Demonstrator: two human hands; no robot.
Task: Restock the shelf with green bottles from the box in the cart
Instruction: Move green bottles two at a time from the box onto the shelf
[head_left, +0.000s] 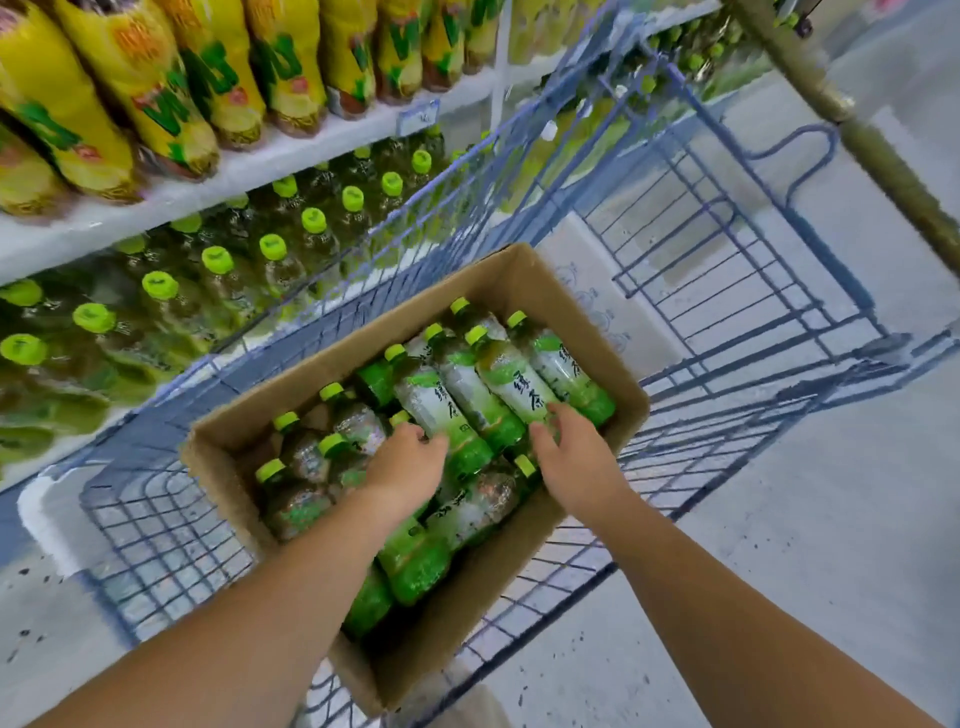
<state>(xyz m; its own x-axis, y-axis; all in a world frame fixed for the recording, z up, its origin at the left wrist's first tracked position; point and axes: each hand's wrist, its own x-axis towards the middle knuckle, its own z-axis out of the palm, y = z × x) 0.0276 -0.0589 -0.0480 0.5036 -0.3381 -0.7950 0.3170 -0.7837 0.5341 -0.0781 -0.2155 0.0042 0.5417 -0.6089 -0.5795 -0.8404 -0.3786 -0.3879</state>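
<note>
An open cardboard box (524, 283) sits in a blue wire cart (727, 291) and holds several green bottles (511, 376) with lime caps, some lying, some upright. Both my hands are inside the box. My left hand (408, 467) curls its fingers around the lower part of one lying green bottle (441, 410). My right hand (576, 457) curls over the base of another lying bottle (519, 384). The lower shelf (218, 270) to the left is stocked with matching green bottles.
The upper shelf board (260, 161) carries yellow-labelled bottles (145, 88). A white carton (597, 291) lies in the cart behind the box. A pole (852, 124) slants across the upper right. Grey floor (831, 519) lies to the right of the cart.
</note>
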